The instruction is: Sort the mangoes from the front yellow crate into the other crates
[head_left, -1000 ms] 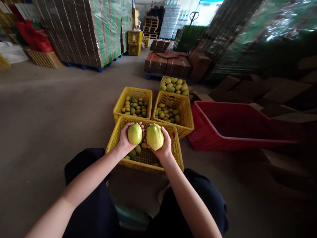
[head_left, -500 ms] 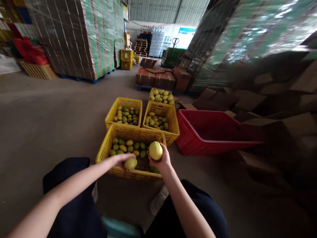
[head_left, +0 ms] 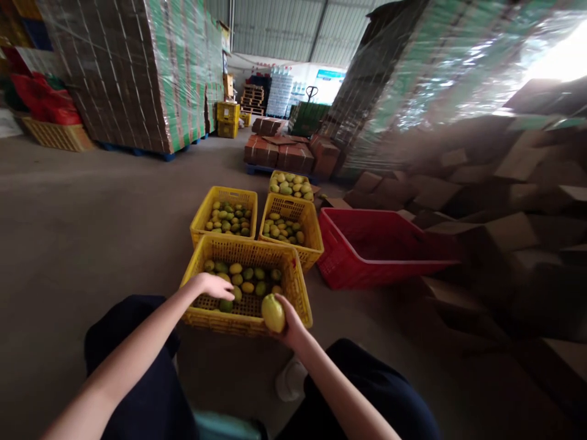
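Note:
My right hand point(head_left: 288, 321) is closed around a plump yellow oval fruit point(head_left: 273, 313), mango-like with a small nub at its top. It is held above the near right part of the front yellow crate point(head_left: 247, 321). Over the left half of that crate is my left hand point(head_left: 216, 286), fingers stretched out and holding nothing. Its fingertips are close to a yellow-green fruit point(head_left: 237, 294); whether they touch it I cannot tell. Several green and yellow fruits point(head_left: 247, 287) lie on the crate's slatted floor, mostly toward the back. A green fruit point(head_left: 226, 305) sits below my left hand.
Behind stand a left yellow crate point(head_left: 198, 227), a right yellow crate point(head_left: 314, 235) and a fuller crate point(head_left: 291, 185), all with similar fruit. A red bin point(head_left: 389, 264) is at the right, beside heaped cardboard point(head_left: 486, 189). Wrapped pallet stacks point(head_left: 177, 79) rise farther back.
My left hand has let go of its fruit and moved left, fingers now extended. My right hand has lowered and shifted left, turning its fruit more upright.

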The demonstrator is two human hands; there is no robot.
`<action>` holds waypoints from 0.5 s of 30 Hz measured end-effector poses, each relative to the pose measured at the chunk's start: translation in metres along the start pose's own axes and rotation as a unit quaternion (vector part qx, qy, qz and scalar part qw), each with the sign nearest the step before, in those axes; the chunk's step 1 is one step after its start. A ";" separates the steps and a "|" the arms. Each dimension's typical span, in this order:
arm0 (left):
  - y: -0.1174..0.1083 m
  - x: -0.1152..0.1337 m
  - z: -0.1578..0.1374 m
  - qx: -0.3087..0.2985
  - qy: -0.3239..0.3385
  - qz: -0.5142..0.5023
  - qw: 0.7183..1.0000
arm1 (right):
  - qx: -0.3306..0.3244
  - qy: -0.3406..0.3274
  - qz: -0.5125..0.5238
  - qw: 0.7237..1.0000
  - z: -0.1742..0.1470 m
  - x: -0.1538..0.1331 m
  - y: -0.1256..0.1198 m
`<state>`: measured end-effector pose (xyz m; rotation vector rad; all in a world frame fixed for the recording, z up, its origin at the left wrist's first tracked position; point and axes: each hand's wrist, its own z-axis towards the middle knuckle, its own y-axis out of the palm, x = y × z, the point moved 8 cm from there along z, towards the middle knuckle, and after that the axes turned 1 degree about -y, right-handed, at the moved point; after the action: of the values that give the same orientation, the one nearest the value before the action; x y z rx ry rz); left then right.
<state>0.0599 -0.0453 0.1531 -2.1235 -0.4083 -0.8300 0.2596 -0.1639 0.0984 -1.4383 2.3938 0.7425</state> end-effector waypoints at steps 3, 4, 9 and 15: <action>0.004 -0.005 -0.013 -0.025 0.006 0.176 0.984 | -0.032 0.103 -0.031 0.994 0.005 0.050 -0.001; -0.002 -0.006 -0.016 -0.011 0.003 0.183 0.983 | -0.028 0.123 -0.044 0.991 0.005 0.057 -0.002; -0.023 -0.001 -0.026 0.043 0.007 0.259 0.965 | 0.069 -0.081 0.035 0.994 0.001 -0.044 0.017; -0.021 0.005 -0.033 0.023 0.006 0.261 0.965 | 0.063 -0.298 0.110 0.946 -0.042 -0.201 0.039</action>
<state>0.0387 -0.0573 0.1840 -2.0403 0.1414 -0.5173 0.3245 -0.0217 0.2376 -0.7529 2.0825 0.8994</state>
